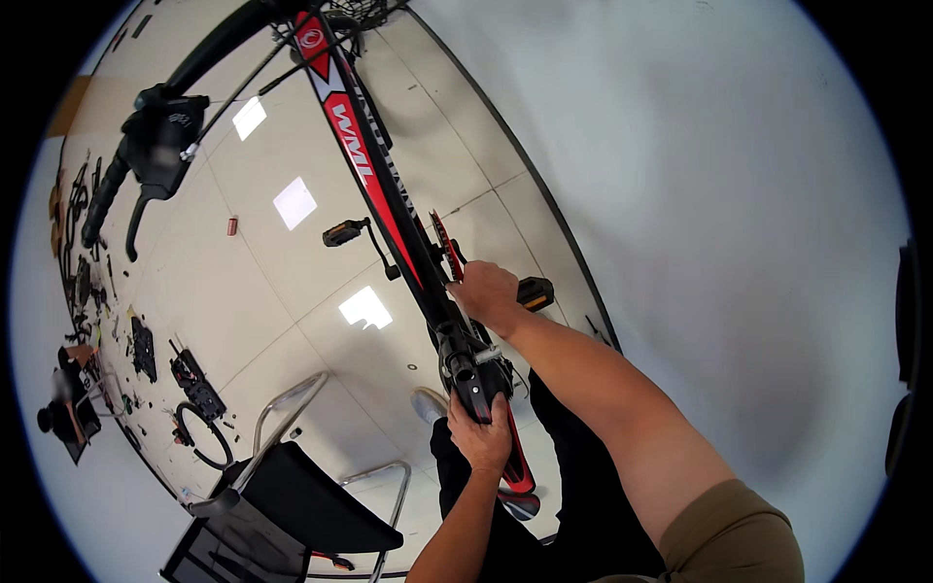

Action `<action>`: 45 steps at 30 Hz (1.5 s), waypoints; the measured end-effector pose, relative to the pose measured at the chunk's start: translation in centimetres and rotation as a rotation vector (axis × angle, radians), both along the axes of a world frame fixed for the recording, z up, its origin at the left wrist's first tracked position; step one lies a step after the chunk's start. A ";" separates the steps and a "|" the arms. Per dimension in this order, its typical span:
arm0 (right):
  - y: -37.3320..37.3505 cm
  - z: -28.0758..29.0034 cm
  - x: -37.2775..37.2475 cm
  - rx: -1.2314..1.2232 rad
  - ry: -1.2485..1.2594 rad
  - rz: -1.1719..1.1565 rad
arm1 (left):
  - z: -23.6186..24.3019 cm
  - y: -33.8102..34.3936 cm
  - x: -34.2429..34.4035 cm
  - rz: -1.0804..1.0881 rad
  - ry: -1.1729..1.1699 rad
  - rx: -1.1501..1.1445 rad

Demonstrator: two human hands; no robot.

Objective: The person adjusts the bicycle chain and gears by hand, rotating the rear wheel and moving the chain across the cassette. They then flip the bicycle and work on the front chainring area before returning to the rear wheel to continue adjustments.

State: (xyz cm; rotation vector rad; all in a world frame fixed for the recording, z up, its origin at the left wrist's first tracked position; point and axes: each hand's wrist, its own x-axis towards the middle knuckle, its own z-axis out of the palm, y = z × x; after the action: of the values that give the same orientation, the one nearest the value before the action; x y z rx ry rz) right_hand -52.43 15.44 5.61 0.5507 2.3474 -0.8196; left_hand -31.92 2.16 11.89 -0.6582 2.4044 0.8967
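Observation:
A bicycle with a black, red and white frame (367, 160) runs from the top of the view down toward my legs. My left hand (483, 439) is closed around a rounded black part (475, 396) just behind the seat tube (460, 361), thumb and fingers on either side. Below that hand a red and black rear mudguard (519, 470) shows. My right hand (489, 292) reaches across the frame's right side with curled fingers, close to the red chainring (447, 245). Whatever its fingertips hold is hidden. Pedals stick out left (344, 232) and right (535, 293).
A black handlebar with brake lever (160, 146) juts out at upper left. Near my left stands a black chair with metal arms (311, 505). Tools and small parts, including tool cases (197, 384) and a black ring (204, 435), lie on the tiled floor. A pale wall (719, 223) rises at right.

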 end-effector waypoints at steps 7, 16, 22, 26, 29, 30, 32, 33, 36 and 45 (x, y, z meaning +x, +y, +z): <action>-1.1 -1.0 1.2 0.054 -0.074 -0.081 | -0.1 -0.1 0.0 -0.033 0.014 -0.017; -1.2 -2.2 1.2 0.077 0.010 -0.067 | -0.5 -0.5 0.2 -0.023 0.019 0.043; -1.3 -2.1 1.4 0.114 0.115 -0.015 | -0.8 -0.6 0.4 -0.028 0.027 0.033; -1.1 -2.5 1.9 0.146 0.165 0.067 | -0.5 -0.5 0.3 -0.016 0.016 0.044; -0.8 -2.9 2.3 0.153 0.140 0.090 | -0.6 -0.6 0.4 -0.013 0.026 0.056; -0.8 -3.0 2.4 0.156 0.128 0.092 | -0.5 -0.6 0.4 -0.008 0.026 0.070; -0.8 -2.9 2.5 0.146 0.126 0.075 | -0.9 -0.6 0.5 0.003 0.044 0.083; -0.9 -2.8 2.6 0.142 0.124 0.067 | -1.0 -0.6 0.6 0.012 0.062 0.088; -0.9 -1.1 1.5 0.102 0.132 0.045 | -0.6 -0.6 0.4 0.015 0.056 0.075; -0.1 -1.8 0.9 0.067 0.171 0.063 | -0.2 -0.5 -0.1 0.012 0.037 0.082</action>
State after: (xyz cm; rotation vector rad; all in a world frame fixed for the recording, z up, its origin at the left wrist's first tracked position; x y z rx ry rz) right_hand -51.55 15.37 3.80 0.4475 2.5431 -0.7889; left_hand -32.04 1.69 11.73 -0.6310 2.3841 1.0145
